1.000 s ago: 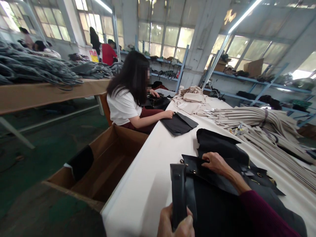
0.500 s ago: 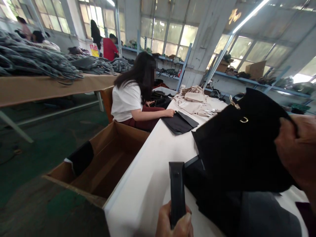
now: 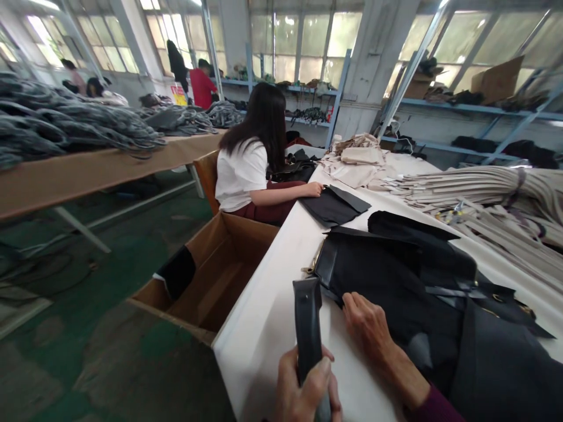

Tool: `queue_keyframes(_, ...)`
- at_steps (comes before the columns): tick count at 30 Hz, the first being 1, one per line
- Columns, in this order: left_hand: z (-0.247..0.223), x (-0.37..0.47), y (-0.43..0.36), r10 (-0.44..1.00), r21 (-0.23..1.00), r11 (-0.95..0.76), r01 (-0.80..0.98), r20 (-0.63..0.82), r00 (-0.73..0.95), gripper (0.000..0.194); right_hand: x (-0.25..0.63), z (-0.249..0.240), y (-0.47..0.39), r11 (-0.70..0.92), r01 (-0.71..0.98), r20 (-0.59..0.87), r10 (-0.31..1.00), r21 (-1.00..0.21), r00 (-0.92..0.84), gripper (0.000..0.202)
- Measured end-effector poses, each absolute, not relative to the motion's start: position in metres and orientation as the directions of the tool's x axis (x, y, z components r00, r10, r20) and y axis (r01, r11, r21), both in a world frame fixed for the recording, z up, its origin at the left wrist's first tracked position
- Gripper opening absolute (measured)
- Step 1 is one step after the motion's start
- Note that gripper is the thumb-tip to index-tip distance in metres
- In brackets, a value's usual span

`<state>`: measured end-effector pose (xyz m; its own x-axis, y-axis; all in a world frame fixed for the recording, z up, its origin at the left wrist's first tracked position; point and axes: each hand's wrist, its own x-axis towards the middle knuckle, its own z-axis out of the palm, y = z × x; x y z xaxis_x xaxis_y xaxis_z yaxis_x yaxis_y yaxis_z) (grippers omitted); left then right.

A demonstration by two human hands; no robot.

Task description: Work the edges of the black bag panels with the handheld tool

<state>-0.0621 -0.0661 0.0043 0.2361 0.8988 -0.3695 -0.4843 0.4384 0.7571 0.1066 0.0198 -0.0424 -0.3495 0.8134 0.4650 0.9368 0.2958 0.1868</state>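
Observation:
My left hand [image 3: 303,384] is wrapped round a dark handheld tool [image 3: 308,328], which points upward over the white table [image 3: 259,328]. Just right of it, my right hand [image 3: 367,325] has its fingers curled on the lower edge of a black fabric piece [image 3: 373,264]. That piece lies on the table with gold-coloured metal fittings [image 3: 310,268] at its left corner. More black pieces [image 3: 510,363] are spread to the right, partly overlapping it.
An open cardboard box [image 3: 206,287] stands against the table's left side. A seated person in a white shirt [image 3: 241,170] holds a black piece [image 3: 334,205] farther up the table. Beige strips [image 3: 484,187] lie at the right, grey bundles [image 3: 65,120] on another table.
My right hand has come down and left from the raised black piece, which now lies on the table. The view has turned to the right, and beige strips show there.

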Motion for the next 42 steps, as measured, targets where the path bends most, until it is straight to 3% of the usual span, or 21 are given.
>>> queue_keyframes(6, 0.000, -0.052, -0.066, 0.876, 0.743, 0.483, -0.464, -0.408, 0.259, 0.046, 0.111, -0.045, 0.019, 0.302, 0.947, 0.463, 0.827, 0.114, -0.319, 0.018)
queue_keyframes(17, -0.010, -0.035, -0.045, 0.862, 0.764, 0.505, -0.402, -0.421, 0.283, 0.045, 0.117, -0.054, 0.014, 0.435, 0.884, 0.548, 0.788, -0.171, -0.281, 0.019)
queue_keyframes(23, 0.001, -0.053, -0.026, 0.910, 0.801, 0.415, -0.433, -0.369, 0.190, 0.038, 0.115, -0.051, 0.014, 0.443, 0.883, 0.545, 0.784, -0.156, -0.297, 0.017)
queue_keyframes(30, -0.008, -0.042, -0.044, 0.846, 0.715, 0.533, -0.453, -0.439, 0.302, 0.047, 0.116, -0.051, 0.013, 0.441, 0.882, 0.542, 0.788, -0.166, -0.292, 0.017)
queue_keyframes(37, -0.008, -0.044, -0.036, 0.879, 0.778, 0.477, -0.409, -0.410, 0.244, 0.043, 0.114, -0.048, 0.014, 0.451, 0.878, 0.563, 0.772, -0.159, -0.295, 0.018)
queue_keyframes(42, -0.008, -0.040, -0.041, 0.864, 0.759, 0.498, -0.420, -0.391, 0.318, 0.045, 0.114, -0.046, 0.013, 0.478, 0.863, 0.575, 0.756, -0.162, -0.311, 0.020)
